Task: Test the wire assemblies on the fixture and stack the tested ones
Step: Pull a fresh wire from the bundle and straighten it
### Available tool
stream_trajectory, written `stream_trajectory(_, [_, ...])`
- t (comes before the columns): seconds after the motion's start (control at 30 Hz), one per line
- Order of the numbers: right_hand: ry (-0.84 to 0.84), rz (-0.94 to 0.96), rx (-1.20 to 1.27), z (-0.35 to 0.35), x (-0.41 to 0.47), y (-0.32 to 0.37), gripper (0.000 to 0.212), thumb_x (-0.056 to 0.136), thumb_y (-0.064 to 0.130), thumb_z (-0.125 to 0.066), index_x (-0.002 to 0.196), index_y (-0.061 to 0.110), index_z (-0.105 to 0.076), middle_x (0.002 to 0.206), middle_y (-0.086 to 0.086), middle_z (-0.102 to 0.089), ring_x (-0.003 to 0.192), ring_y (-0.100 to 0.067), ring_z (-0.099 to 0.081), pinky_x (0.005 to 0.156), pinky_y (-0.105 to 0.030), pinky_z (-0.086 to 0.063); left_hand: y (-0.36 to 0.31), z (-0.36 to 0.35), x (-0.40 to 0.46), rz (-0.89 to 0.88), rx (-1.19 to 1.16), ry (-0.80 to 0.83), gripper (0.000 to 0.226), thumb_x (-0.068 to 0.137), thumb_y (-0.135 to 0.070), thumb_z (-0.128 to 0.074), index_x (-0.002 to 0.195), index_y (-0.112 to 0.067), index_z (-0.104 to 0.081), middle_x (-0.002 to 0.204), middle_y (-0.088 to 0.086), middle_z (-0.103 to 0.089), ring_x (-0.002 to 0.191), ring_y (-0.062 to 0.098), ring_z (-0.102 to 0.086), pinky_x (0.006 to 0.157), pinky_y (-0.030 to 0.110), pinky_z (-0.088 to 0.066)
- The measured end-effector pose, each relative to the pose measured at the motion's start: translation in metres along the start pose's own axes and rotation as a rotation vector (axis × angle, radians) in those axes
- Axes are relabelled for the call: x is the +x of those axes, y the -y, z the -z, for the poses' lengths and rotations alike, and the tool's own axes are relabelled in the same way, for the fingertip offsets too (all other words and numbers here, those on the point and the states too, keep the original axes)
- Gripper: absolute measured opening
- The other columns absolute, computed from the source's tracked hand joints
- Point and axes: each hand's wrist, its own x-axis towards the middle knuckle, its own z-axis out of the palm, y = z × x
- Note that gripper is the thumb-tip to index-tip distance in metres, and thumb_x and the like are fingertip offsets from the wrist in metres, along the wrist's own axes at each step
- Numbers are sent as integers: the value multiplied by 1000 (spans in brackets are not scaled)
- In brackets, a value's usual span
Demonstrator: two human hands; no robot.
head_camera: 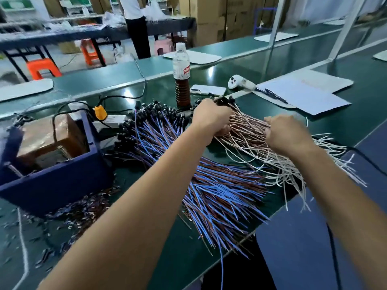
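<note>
Both forearms reach forward over green bench [209, 258]. Left hand [211, 118] curled, gripping connector end of white-and-brown wire bundle [261, 147]. Right hand [290, 133] curled around same bundle, nearer its loose ends. Blue-and-brown wire pile [209, 185] fanned beside it, to left. Dark blue fixture box [52, 164] at far left. Bottle [182, 76] stands behind piles.
</note>
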Motion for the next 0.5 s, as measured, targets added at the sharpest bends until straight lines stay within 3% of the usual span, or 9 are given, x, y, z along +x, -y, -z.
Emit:
stream_trajectory(0.1, [-169, 25, 158, 18, -9, 32, 38, 98, 14, -57, 135, 15, -67, 126, -20, -66, 116, -38, -61, 98, -44, -51, 12, 35, -33, -65, -39, 81, 15, 98, -11, -59, 88, -3, -66, 90, 18, -76, 43, 12, -54, 40, 18, -39])
stream_trajectory(0.17, [-259, 165, 374, 30, -28, 70, 28, 96, 14, -63, 122, 15, -75, 108, -14, -75, 92, -28, -68, 89, -33, -54, 30, 75, -62, -59, 15, 191, 19, 102, -17, -58, 99, -2, -68, 85, 9, -74, 44, 9, -53, 38, 17, -36])
stream_trajectory(0.23, [-217, 325, 530, 38, -55, 116, 18, 94, 17, -69, 108, 21, -80, 88, 0, -77, 70, -12, -65, 72, -22, -50, 54, 126, -93, -15, 169, 343, 24, 104, -22, -55, 102, -2, -68, 82, 5, -73, 45, 9, -53, 37, 17, -34])
stream_trajectory(0.3, [-124, 494, 588, 38, -84, 164, 13, 93, 19, -71, 100, 24, -81, 82, 7, -77, 67, -8, -66, 68, -24, -49, 78, 179, -124, 44, 345, 434, 21, 104, -17, -53, 97, -6, -70, 81, 3, -73, 45, 9, -55, 37, 17, -35])
stream_trajectory(0.37, [17, 678, 618, 32, -109, 213, 11, 93, 19, -73, 99, 25, -80, 81, 10, -76, 68, -4, -65, 70, -24, -49, 102, 225, -151, 112, 464, 351, 19, 99, -10, -52, 91, -7, -70, 78, 4, -75, 47, 13, -58, 39, 18, -38])
stream_trajectory(0.43, [230, 852, 535, 25, -134, 259, 13, 94, 22, -71, 103, 26, -78, 82, 10, -74, 70, -5, -64, 70, -27, -52, 122, 261, -169, 194, 538, 136, 21, 92, -6, -51, 84, -6, -70, 76, 12, -75, 51, 18, -58, 43, 20, -42])
stream_trajectory(0.5, [413, 1022, 415, 10, -161, 310, 13, 95, 26, -66, 103, 23, -75, 86, 2, -74, 80, -21, -67, 69, -34, -54, 143, 297, -186, 251, 613, -104, 19, 87, -9, -54, 75, -7, -68, 65, 11, -67, 48, 19, -55, 45, 21, -42])
